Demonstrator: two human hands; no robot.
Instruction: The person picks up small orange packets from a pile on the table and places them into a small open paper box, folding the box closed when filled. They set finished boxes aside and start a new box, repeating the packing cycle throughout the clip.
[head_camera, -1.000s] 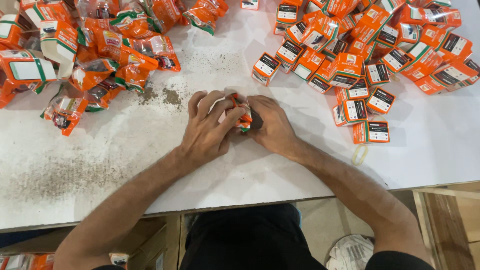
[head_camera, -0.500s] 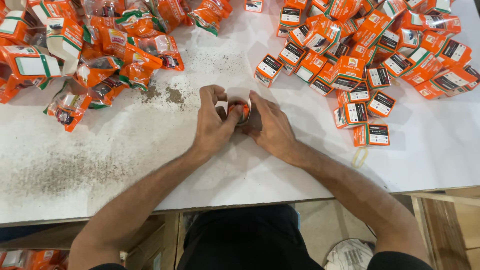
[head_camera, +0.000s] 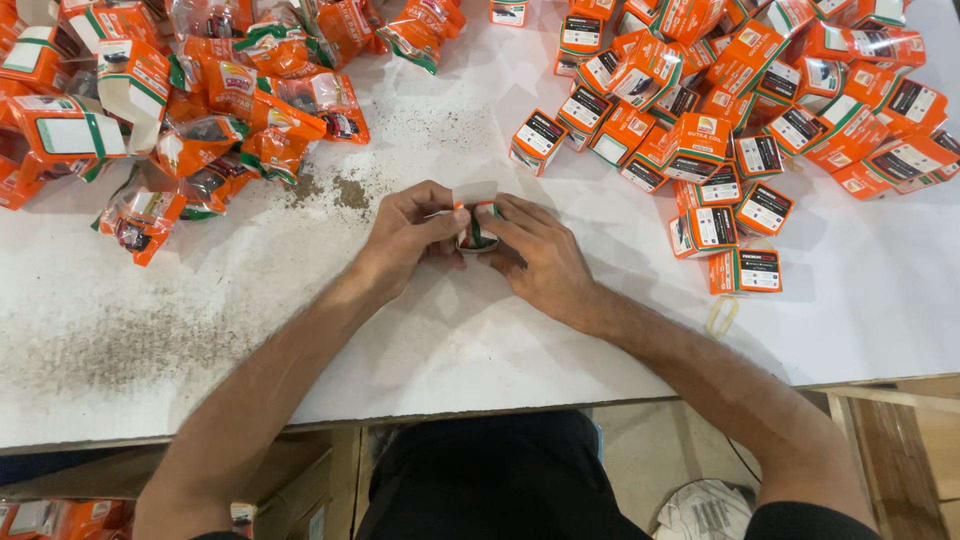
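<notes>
Both hands meet at the middle of the frame: the left hand (head_camera: 405, 228) and the right hand (head_camera: 535, 255) are closed from two sides on one small orange, green and white cardboard box (head_camera: 474, 222), held just above the white surface (head_camera: 450, 340). Dark spilled powder (head_camera: 335, 190) lies near, to the upper left. Orange plastic pouches (head_camera: 230, 110) fill the upper left, finished small orange boxes (head_camera: 720, 120) the upper right.
</notes>
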